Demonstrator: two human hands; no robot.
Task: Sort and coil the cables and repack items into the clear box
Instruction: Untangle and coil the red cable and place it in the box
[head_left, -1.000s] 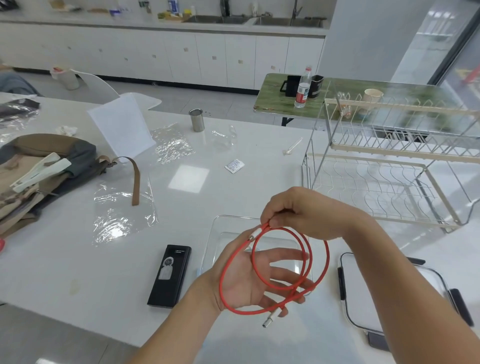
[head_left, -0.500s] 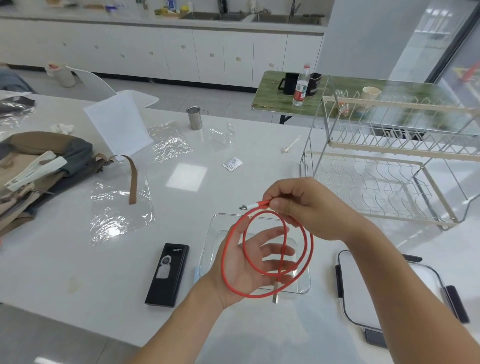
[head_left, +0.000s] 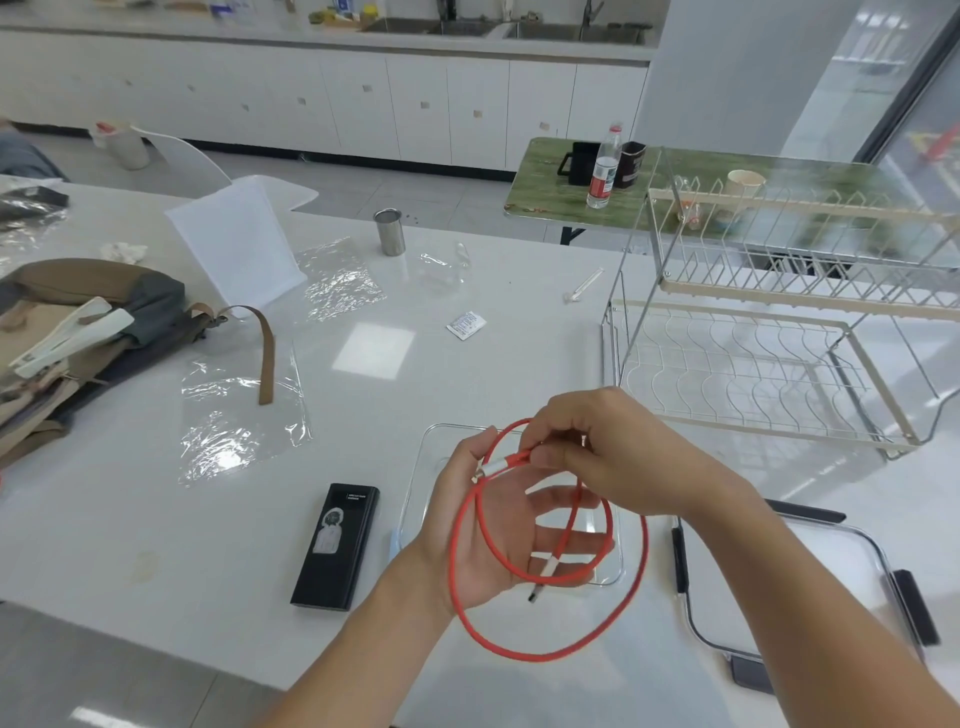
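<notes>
I see the red cable (head_left: 545, 551) looped over my spread left hand (head_left: 498, 540); my right hand (head_left: 597, 452) pinches 1 plug, seemingly directly above the box (head_left: 415, 499).

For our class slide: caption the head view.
Right hand pinches the red cable looped around left hand above clear box.

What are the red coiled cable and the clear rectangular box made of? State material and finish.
Red coiled cable: probably matte rubbery or braided jacket, without glare; white sleeves and metal plugs at the ends. Clear rectangular box: transparent glossy glass or hard plastic; the table shows through it.
</notes>
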